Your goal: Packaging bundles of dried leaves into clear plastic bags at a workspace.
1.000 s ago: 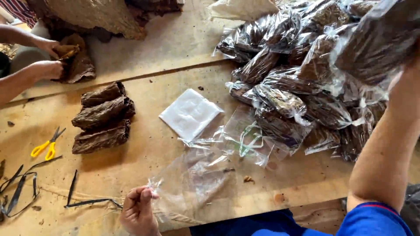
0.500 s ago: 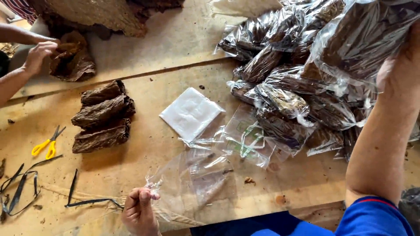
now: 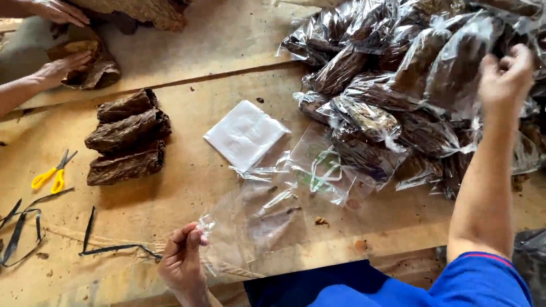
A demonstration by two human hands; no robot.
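Note:
My left hand [image 3: 183,258] pinches the corner of an empty clear plastic bag [image 3: 256,224] lying flat at the near edge of the wooden table [image 3: 216,68]. My right hand [image 3: 505,77] is raised over the big pile of clear bags filled with dark brown leaves [image 3: 409,85] at the right, its fingers spread and resting on the topmost bag, which it no longer grips. Three bundles of brown leaves [image 3: 126,138] lie stacked at the left of the table. A white folded stack of bags [image 3: 245,134] sits in the middle.
Yellow scissors [image 3: 52,175] and black straps [image 3: 23,224] lie at the left. Another person's hands [image 3: 60,68] handle loose brown leaves [image 3: 94,71] at the far left. More clear bags with green print [image 3: 318,170] lie in the middle.
My right hand has set a filled bag onto the pile and opened its fingers. The other person's hands have shifted on the loose leaves. My left hand has kept its pinch.

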